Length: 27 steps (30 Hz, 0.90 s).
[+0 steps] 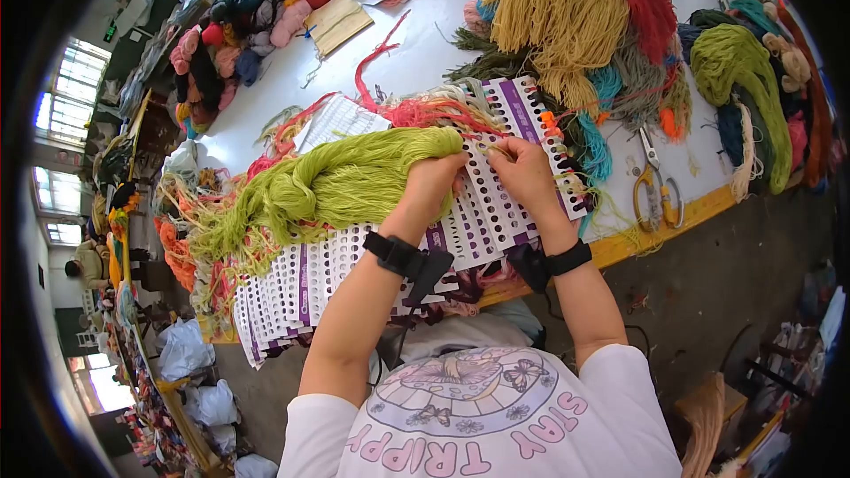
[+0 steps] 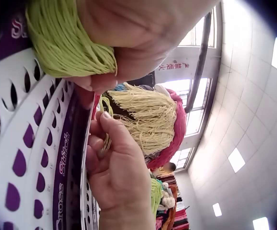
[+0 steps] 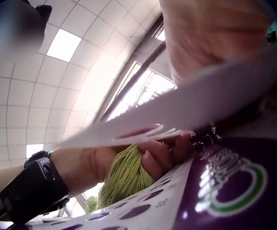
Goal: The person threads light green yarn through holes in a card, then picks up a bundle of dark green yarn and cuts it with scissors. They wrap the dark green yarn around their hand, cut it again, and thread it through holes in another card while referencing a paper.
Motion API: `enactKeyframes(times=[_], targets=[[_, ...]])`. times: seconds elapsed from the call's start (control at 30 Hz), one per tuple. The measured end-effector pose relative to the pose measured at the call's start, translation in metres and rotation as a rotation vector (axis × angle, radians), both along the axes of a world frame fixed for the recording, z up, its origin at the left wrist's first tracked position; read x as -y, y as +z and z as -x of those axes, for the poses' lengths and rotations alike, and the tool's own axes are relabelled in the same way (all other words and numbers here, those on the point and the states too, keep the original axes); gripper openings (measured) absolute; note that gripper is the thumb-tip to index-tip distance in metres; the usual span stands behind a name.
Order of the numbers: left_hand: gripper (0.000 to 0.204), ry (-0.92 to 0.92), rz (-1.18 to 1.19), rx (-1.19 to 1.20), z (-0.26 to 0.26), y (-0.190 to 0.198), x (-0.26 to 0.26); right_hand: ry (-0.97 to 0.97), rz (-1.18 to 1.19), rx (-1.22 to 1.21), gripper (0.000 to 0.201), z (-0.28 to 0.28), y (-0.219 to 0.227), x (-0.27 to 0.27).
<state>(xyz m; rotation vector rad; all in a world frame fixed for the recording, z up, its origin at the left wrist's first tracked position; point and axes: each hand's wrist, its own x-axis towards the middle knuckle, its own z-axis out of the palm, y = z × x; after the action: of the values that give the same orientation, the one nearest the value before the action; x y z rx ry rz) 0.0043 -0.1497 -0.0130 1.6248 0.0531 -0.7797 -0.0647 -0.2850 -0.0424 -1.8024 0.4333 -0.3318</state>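
The left hand (image 1: 433,182) grasps one end of the green yarn bundle (image 1: 332,179), which is lying over punched cards (image 1: 474,223) on the tabletop (image 1: 425,42). The right hand (image 1: 529,177) pinches some thin strands (image 2: 108,143) beside it.

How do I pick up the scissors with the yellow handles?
Take the scissors by their yellow handles, coming from the person's side of the table. Those loops lie nearest the table's yellow edge, while the blades point away from it, so your fingers should stay clear of them.
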Motion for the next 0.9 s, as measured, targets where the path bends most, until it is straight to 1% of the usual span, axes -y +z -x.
enactKeyframes(times=[0.03,0.07,0.17,0.3,0.4,0.5,0.57,0.6,0.67,0.7,0.77,0.8,0.9], targets=[[0.014,0.019,0.074,-0.035,-0.001,0.002,-0.003,-0.008,0.023,0.024,0.016,0.0,0.001,-0.002],[0.008,0.011,0.131,-0.116,-0.003,0.006,-0.004,-0.018,0.048,0.048,0.016,0.0,0.003,-0.004],[0.006,-0.012,0.114,-0.261,-0.011,0.001,-0.003,-0.029,0.058,0.073,0.016,-0.001,0.008,-0.006],[0.01,-0.011,0.122,-0.254,-0.008,0.002,0.002,0.023,0.108,0.162,0.016,-0.005,0.004,-0.003],[0.012,-0.003,0.086,-0.217,-0.007,-0.002,0.006,0.107,0.059,0.17,0.015,-0.008,-0.004,0.001],[0.009,-0.008,0.03,-0.14,-0.006,-0.006,0.006,0.104,0.031,0.18,0.014,-0.006,-0.006,0.001],[0.008,-0.008,-0.035,-0.084,-0.005,-0.006,0.006,0.058,0.044,0.164,0.014,-0.004,-0.005,-0.003],[0.008,0.015,0.01,-0.1,-0.003,-0.005,0.004,0.035,0.051,0.155,0.014,-0.003,-0.004,-0.004],[0.007,0.059,0.097,-0.129,-0.002,0.006,-0.003,0.007,0.14,0.136,0.013,-0.001,0.002,-0.003],[0.006,0.083,0.18,-0.225,-0.008,0.01,-0.007,-0.009,0.184,0.125,0.013,0.001,0.003,-0.002],[0.007,0.127,0.344,-0.422,-0.022,0.016,-0.017,0.003,0.197,0.104,0.015,0.003,0.0,-0.003],[0.009,0.082,0.335,-0.424,-0.025,0.015,-0.021,0.012,0.207,0.099,0.016,0.002,0.0,-0.002],[0.01,0.13,0.406,-0.434,-0.022,0.014,-0.024,0.019,0.275,0.032,0.02,0.002,0.002,-0.004]])
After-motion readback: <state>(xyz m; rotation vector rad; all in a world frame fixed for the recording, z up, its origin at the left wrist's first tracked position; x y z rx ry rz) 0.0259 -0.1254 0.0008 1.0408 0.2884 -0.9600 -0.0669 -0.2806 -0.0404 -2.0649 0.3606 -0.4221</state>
